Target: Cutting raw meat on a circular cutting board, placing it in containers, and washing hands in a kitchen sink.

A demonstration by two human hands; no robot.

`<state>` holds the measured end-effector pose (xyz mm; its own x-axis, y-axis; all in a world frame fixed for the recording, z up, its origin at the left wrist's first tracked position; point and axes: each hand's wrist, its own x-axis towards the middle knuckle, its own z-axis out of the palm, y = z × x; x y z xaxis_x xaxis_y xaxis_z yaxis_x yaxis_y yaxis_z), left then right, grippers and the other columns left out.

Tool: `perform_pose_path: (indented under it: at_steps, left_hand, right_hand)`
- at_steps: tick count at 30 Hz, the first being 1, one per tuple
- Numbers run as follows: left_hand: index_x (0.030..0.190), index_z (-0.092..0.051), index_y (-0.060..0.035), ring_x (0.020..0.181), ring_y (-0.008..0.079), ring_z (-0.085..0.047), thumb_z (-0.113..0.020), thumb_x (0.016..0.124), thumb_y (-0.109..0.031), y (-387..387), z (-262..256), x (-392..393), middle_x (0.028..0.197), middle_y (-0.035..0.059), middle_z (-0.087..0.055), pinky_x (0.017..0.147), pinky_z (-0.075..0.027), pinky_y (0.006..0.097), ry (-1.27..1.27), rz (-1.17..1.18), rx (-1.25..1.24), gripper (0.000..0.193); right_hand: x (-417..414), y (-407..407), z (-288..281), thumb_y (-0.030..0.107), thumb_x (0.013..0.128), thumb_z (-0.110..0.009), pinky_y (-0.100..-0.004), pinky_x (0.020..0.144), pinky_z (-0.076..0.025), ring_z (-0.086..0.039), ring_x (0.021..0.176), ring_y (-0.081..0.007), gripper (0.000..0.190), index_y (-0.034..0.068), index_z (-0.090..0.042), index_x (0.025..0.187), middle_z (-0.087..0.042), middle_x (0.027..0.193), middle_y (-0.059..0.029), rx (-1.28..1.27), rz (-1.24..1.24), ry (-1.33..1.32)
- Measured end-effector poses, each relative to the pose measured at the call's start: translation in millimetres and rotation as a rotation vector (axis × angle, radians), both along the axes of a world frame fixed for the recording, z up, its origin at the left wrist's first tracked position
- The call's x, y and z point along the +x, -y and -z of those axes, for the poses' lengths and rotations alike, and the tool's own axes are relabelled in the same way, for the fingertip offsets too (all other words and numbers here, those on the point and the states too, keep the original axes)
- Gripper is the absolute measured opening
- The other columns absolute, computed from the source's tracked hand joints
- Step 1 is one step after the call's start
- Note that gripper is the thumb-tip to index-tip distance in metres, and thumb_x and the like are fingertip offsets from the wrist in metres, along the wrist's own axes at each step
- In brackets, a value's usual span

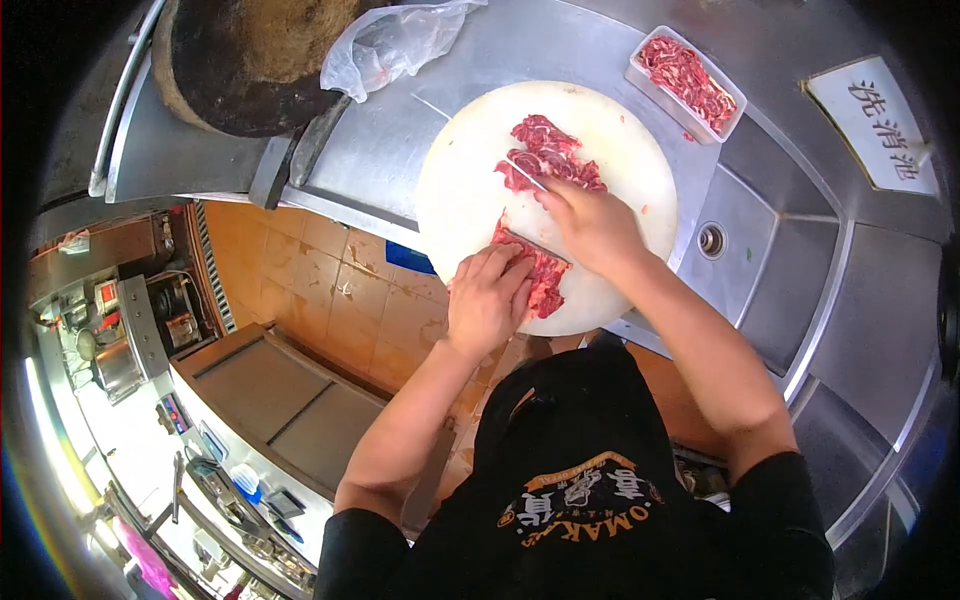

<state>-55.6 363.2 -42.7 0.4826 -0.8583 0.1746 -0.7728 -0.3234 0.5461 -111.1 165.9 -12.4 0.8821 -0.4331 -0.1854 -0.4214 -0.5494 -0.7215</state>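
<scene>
A round white cutting board [465,172] lies before me on the steel counter. My right hand [596,221] grips a knife [527,174], whose thin pale edge shows above the board. How far its blade reaches is hard to make out against the white. With curled fingers, my left hand [487,292] presses a slab of raw red meat [549,296] near the board's front edge. A thin dark line crosses the slab's far side. Beyond the knife, pieces of cut raw meat [544,135] lie in a loose pile, partly behind my right hand.
A clear plastic tub [637,79] of sliced meat stands at the back right, beside a steel sink [739,225] with a drain. At the back left are a crumpled plastic bag [401,45] and a large dark round block [247,60]. Tiled floor [322,277] shows at left.
</scene>
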Motion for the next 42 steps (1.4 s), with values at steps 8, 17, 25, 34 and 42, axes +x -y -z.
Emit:
perform_pose_path:
  at_steps: [8, 17, 25, 34, 42]
  left_hand:
    - [0.094, -0.068, -0.0052, 0.101, 0.0294, -0.058, -0.07, 0.076, -0.011, -1, -2, -1, 0.103, 0.0093, -0.062, 0.09, -0.044, 0.0421, 0.067, -0.026, 0.003, 0.018]
    - [0.095, -0.069, -0.0074, 0.101, 0.0311, -0.058, -0.069, 0.075, -0.011, 4, 4, -3, 0.105, 0.0096, -0.064, 0.088, -0.044, 0.0421, 0.063, -0.067, 0.029, 0.02]
    - [0.098, -0.071, -0.0082, 0.104, 0.0284, -0.058, -0.069, 0.073, -0.011, 5, 4, -5, 0.106, 0.0067, -0.063, 0.09, -0.045, 0.0417, 0.03, -0.084, 0.029, 0.025]
    - [0.103, -0.071, -0.0083, 0.104, 0.0284, -0.059, -0.07, 0.075, -0.008, -1, 5, -9, 0.11, 0.0073, -0.064, 0.091, -0.045, 0.0402, 0.021, -0.09, -0.038, 0.028]
    - [0.094, -0.07, -0.0073, 0.101, 0.0282, -0.058, -0.07, 0.075, -0.009, 0, 3, -9, 0.104, 0.0073, -0.064, 0.089, -0.044, 0.0414, 0.068, -0.081, 0.011, 0.02]
  right_hand:
    - [-140, -13, -55, 0.037, 0.099, -0.053, -0.0485, 0.064, -0.053, -0.067, 0.076, -0.0375, 0.03, 0.018, -0.064, 0.12, -0.069, 0.088, -0.0156, -0.111, -0.238, -0.236]
    - [-90, -15, -25, 0.034, 0.099, -0.053, -0.0502, 0.062, -0.052, -0.067, 0.072, -0.0385, 0.028, 0.016, -0.063, 0.118, -0.068, 0.078, -0.016, -0.109, -0.272, -0.2]
    - [-72, -16, 6, 0.036, 0.099, -0.052, -0.0506, 0.068, -0.052, -0.067, 0.08, -0.0399, 0.028, 0.012, -0.064, 0.109, -0.07, 0.086, -0.017, -0.022, -0.281, -0.158]
    - [9, 8, -11, 0.037, 0.1, -0.048, -0.0504, 0.076, -0.051, -0.066, 0.087, -0.0405, 0.032, 0.014, -0.066, 0.113, -0.069, 0.093, -0.0181, 0.027, -0.046, -0.011]
    - [-135, -7, -63, 0.036, 0.099, -0.054, -0.0481, 0.067, -0.053, -0.068, 0.078, -0.0378, 0.032, 0.016, -0.062, 0.123, -0.07, 0.087, -0.0164, -0.09, -0.279, -0.291]
